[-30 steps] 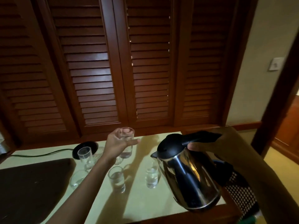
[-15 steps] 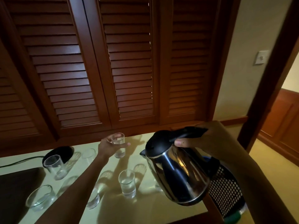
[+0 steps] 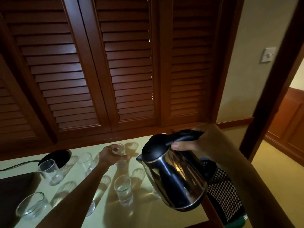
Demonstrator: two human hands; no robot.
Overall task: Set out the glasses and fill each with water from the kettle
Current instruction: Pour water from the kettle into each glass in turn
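Observation:
My right hand (image 3: 195,143) grips the black handle of a steel kettle (image 3: 174,181), held tilted above the table's right side, spout toward the left. My left hand (image 3: 110,156) is wrapped around a small glass (image 3: 118,149) low over the pale table (image 3: 148,216) near its far edge. A glass with water (image 3: 123,190) stands in front of the kettle. Two empty glasses (image 3: 50,171) (image 3: 31,205) stand at the left, and another glass (image 3: 85,162) stands behind my left forearm. One more glass shows partly under that forearm.
The black kettle base (image 3: 56,157) with its cord sits at the table's far left. A dark mat (image 3: 11,195) covers the near left corner. A perforated black basket (image 3: 223,193) stands right of the table. Louvered wooden doors rise behind.
My left hand has lowered the held glass toward the table's far side. The kettle stays tilted in my right hand. The view has shifted, so the left glasses show more.

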